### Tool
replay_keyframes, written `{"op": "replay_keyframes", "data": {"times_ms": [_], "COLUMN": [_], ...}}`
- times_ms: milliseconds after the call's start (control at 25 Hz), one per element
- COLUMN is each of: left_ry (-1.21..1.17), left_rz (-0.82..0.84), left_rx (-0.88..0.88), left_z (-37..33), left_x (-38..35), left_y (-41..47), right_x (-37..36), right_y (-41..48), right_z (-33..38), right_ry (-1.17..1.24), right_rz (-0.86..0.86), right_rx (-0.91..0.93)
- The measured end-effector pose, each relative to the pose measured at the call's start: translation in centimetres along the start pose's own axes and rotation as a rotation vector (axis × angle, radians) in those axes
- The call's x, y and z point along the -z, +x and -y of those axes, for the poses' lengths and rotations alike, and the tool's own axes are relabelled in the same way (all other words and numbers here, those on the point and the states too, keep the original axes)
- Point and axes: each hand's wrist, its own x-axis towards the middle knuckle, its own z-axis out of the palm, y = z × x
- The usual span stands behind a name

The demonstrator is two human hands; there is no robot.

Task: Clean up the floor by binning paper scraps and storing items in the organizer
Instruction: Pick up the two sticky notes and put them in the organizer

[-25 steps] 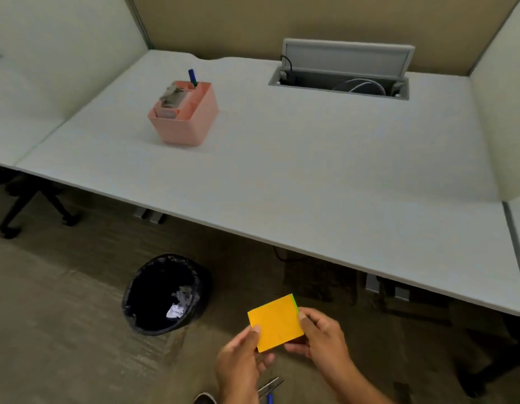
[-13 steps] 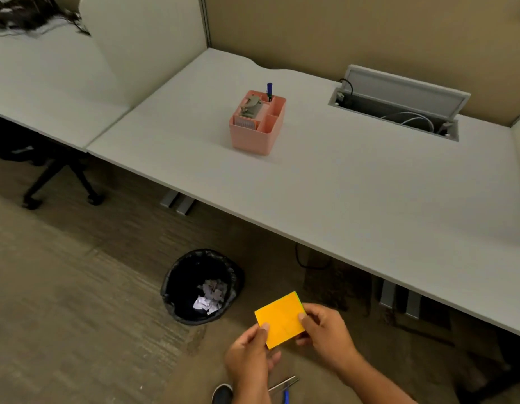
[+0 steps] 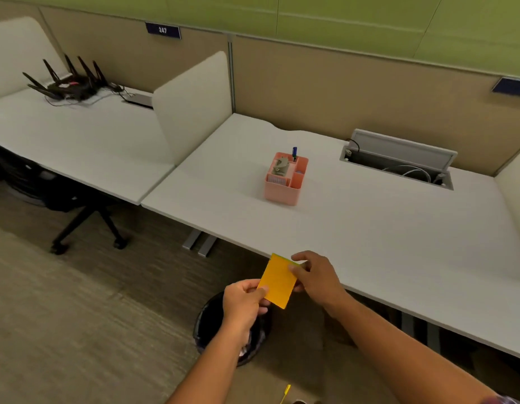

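I hold the pad point(image 3: 277, 282) in both hands above the bin point(image 3: 206, 325), its long axis pointing at the desk point(image 3: 369, 228) edge. Left hand point(image 3: 244, 304) pinches the near corner. Right hand point(image 3: 314, 275) pinches the far side, probably thumb on top. The organizer point(image 3: 282, 191) lies ahead, well apart, and the right hand is nearer. Against the earlier frame, the pad has risen from beside the bin to desk height.

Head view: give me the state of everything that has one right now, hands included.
Orange note pad: in the air, held by both hands.
Left hand: pinches the pad's lower left edge.
Right hand: pinches its upper right edge.
Bin: upright, open-topped, partly hidden.
Organizer: upright on the desk, blue pen standing in a back compartment.
Cable hatch: lid raised.
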Motion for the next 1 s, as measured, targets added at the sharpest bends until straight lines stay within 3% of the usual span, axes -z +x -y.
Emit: {"op": "replay_keyframes", "data": {"times_ms": [200, 440, 600, 840, 1000], "left_ry": [0.020, 0.437, 0.541, 0.593, 0.693], "left_rz": [-0.053, -0.081, -0.108, -0.117, -0.118], "left_rx": [-0.053, -0.327, -0.499, -0.526, -0.537], "left_z": [-5.1, -13.6, -21.1, -28.0, -28.9], "left_x": [-0.4, -3.5, -6.7, -10.7, -12.1], "left_y": [2.1, 6.5, 13.4, 24.6, 30.4], "right_x": [1.3, 4.3, 5.9, 7.7, 7.7], "right_y": [2.9, 10.4, 18.3, 29.5, 35.0], "right_z": [3.3, 7.2, 9.7, 11.5, 10.8], "right_ry": [0.006, -0.078, -0.154, -0.251, -0.284], "right_rz": [-0.090, -0.172, -0.229, -0.267, -0.185], "right_rx": [0.038, 0.098, 0.166, 0.227, 0.193]}}
